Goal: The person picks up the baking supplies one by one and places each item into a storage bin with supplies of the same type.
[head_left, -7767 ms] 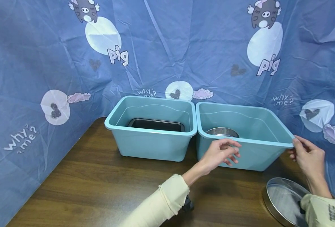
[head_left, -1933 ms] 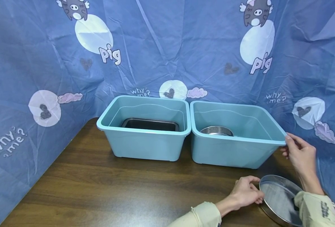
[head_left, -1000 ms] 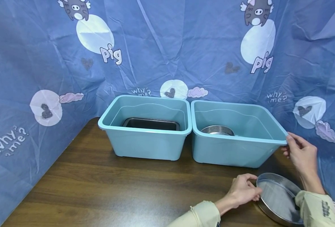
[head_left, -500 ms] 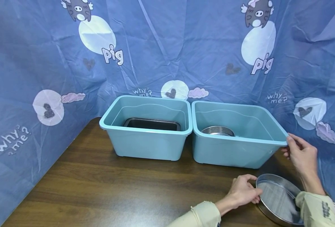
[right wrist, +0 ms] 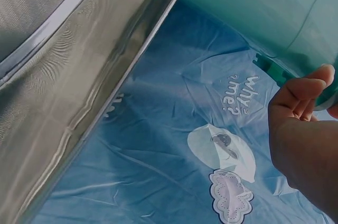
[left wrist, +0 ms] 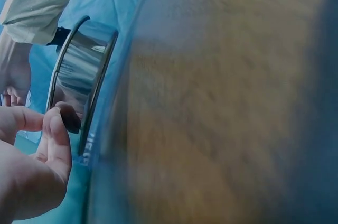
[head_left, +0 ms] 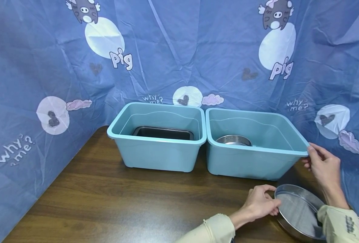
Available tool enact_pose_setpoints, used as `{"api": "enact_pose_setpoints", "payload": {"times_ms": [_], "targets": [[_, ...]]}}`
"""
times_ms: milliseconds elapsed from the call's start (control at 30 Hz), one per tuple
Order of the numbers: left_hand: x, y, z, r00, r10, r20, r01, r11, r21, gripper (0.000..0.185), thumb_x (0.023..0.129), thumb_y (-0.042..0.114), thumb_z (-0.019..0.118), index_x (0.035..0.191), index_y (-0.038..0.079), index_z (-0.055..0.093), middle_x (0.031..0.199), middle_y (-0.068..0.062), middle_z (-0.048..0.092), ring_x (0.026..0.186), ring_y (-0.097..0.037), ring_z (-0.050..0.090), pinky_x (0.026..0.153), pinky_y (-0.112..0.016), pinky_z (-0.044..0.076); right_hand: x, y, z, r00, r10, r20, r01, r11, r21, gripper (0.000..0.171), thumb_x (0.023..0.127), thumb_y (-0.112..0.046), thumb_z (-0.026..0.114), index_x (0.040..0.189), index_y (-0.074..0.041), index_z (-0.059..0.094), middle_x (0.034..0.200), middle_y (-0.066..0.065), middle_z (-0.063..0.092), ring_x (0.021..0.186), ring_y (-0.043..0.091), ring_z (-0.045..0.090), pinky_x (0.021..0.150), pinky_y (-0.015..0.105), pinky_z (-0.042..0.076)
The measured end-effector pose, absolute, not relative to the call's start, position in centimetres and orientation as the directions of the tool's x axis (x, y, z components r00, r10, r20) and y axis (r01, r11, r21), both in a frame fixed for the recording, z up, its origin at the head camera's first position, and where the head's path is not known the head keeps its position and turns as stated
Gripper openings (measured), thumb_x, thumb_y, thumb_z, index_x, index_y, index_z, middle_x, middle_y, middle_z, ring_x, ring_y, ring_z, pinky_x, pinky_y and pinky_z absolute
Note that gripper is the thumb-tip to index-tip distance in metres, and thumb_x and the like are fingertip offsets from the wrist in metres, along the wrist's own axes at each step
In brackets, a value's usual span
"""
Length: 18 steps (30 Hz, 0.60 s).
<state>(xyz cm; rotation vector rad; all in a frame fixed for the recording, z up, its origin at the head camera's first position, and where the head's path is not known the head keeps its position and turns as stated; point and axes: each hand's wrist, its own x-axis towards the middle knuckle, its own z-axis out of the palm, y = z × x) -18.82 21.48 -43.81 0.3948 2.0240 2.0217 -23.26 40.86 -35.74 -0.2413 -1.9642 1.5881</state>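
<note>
In the head view a round metal sieve [head_left: 299, 211] with a fine mesh lies at the lower right of the table, partly covered by the right sleeve. My left hand [head_left: 259, 203] pinches its near-left rim between thumb and fingers. The left wrist view shows the sieve's shiny wall [left wrist: 82, 68] side-on, with the thumb and fingertip of the left hand [left wrist: 39, 163] at its edge. My right hand [head_left: 326, 167] grips the front right corner of the right teal bin [head_left: 249, 163]. Inside that bin sits another round metal piece [head_left: 234, 140], its lower part hidden.
A second teal bin [head_left: 158, 155] stands close on the left, holding a dark rectangular pan [head_left: 164, 133]. Both bins are on a brown wooden table [head_left: 121, 206]. Blue printed cloth [head_left: 167, 50] hangs behind and at the sides.
My left hand has come from in front of the right bin to the sieve's rim. Over the last two seconds the sieve's far rim has risen slightly. The right hand keeps holding the bin corner.
</note>
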Motion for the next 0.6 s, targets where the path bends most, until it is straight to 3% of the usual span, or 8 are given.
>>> {"api": "enact_pose_setpoints", "payload": {"times_ms": [367, 600], "targets": [[-18.9, 20.9, -43.5, -0.924, 0.381, 0.017, 0.009, -0.024, 1.000, 0.039, 0.083, -0.011, 0.070, 0.117, 0.006, 0.073, 0.055, 0.004, 0.061, 0.040, -0.002, 0.052, 0.047, -0.025, 0.057, -23.4, 41.1, -35.8, -0.804, 0.510, 0.306, -0.200, 0.253, -0.947, 0.021, 0.104, -0.015, 0.061, 0.101, -0.033, 0.071, 0.058, -0.009, 0.065, 0.043, 0.002, 0.057, 0.041, 0.013, 0.045], [-19.1, 20.4, -43.3, -0.919, 0.394, 0.019, 0.016, -0.012, 1.000, 0.039, 0.083, -0.009, 0.070, 0.118, 0.007, 0.073, 0.056, 0.004, 0.061, 0.040, -0.002, 0.052, 0.047, -0.026, 0.057, -23.5, 41.0, -35.8, -0.807, 0.499, 0.316, -0.170, 0.316, -0.933, 0.016, 0.105, -0.016, 0.060, 0.116, -0.023, 0.069, 0.061, -0.012, 0.065, 0.046, 0.002, 0.059, 0.043, 0.013, 0.047]]}}
